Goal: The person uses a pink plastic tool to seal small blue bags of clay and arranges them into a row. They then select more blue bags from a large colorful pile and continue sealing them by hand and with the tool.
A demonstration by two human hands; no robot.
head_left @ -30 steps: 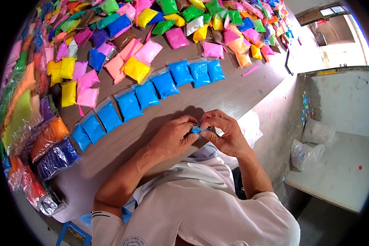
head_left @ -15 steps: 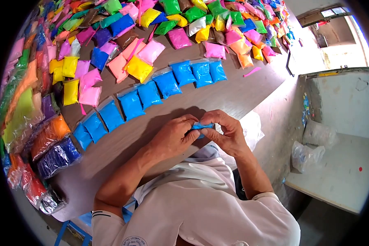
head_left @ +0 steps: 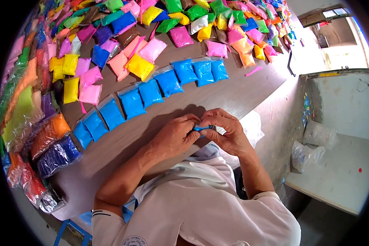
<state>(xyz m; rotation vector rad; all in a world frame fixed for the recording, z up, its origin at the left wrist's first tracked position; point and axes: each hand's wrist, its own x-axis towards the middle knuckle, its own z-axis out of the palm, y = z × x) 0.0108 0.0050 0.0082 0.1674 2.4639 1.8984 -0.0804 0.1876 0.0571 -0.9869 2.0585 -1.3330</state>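
Between my two hands, close to my body at the table's near edge, is a small blue packet (head_left: 201,128), mostly covered by fingers. My left hand (head_left: 177,133) pinches its left side. My right hand (head_left: 225,130) grips the right side with thumb and bent fingers. Beyond them, a curved row of flat blue packets (head_left: 131,103) lies on the brown table (head_left: 217,96).
A heap of colourful packets (head_left: 180,37) covers the table's far side. Bundled packets in clear plastic (head_left: 57,158) lie at the left. A pink strip (head_left: 253,71) is near the right edge. Plastic bags (head_left: 307,156) rest on a white surface at right.
The fingers of both hands have shifted slightly on the blue packet, and less of it shows between them. The packets on the table lie as before.
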